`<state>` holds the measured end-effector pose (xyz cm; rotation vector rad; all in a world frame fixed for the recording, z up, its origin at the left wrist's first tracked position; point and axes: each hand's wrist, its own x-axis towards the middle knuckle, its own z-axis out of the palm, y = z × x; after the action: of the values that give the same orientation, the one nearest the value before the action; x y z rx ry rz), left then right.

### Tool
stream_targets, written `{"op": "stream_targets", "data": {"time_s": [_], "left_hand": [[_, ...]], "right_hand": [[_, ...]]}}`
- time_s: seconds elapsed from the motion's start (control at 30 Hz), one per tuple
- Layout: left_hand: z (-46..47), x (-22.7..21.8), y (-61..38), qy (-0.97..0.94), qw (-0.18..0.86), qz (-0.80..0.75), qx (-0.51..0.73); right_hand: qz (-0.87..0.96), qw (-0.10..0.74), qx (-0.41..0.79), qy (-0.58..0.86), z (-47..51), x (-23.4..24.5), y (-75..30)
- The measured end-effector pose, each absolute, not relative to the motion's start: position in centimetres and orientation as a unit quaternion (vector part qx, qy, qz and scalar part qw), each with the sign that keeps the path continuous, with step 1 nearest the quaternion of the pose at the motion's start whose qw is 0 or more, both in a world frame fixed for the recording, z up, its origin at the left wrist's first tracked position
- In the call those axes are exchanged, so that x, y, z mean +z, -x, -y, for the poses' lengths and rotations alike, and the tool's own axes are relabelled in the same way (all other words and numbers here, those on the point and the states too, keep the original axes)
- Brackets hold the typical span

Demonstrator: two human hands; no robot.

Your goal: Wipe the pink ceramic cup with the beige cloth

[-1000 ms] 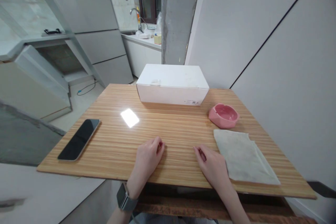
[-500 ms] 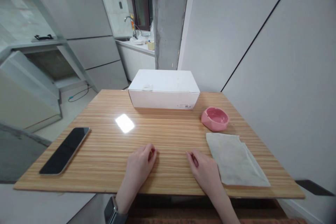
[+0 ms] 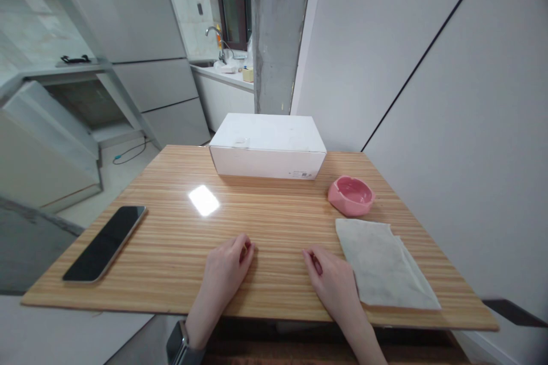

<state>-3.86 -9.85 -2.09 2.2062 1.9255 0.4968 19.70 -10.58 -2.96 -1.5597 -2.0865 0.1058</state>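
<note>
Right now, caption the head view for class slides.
Left hand and right hand rest curled on table between phone and cloth.

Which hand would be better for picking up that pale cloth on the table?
Probably the right hand: it sits right next to the pale cloth and seems to hold nothing. The left hand is farther away, on the other side of the right hand.

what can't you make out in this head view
All in the head view:
left hand and right hand: palms, hidden by curled fingers
cloth: underside, hidden by its top
white box: inside, hidden by its shut lid
label: print, too small
watch: lower part, cut by bottom edge
</note>
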Motion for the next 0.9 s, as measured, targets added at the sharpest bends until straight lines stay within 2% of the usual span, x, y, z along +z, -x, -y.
{"op": "stream_targets", "data": {"time_s": [0.47,0.9], "left_hand": [[9.78,-2.11,3.91,-0.740,0.083,-0.644,0.173],[9.70,-2.15,3.83,-0.739,0.079,-0.648,0.169]], "right_hand": [[0.765,0.250,0.070,0.589,10.65,-3.21,-19.79],[0.769,0.260,0.051,0.582,10.65,-3.11,-19.78]]}}
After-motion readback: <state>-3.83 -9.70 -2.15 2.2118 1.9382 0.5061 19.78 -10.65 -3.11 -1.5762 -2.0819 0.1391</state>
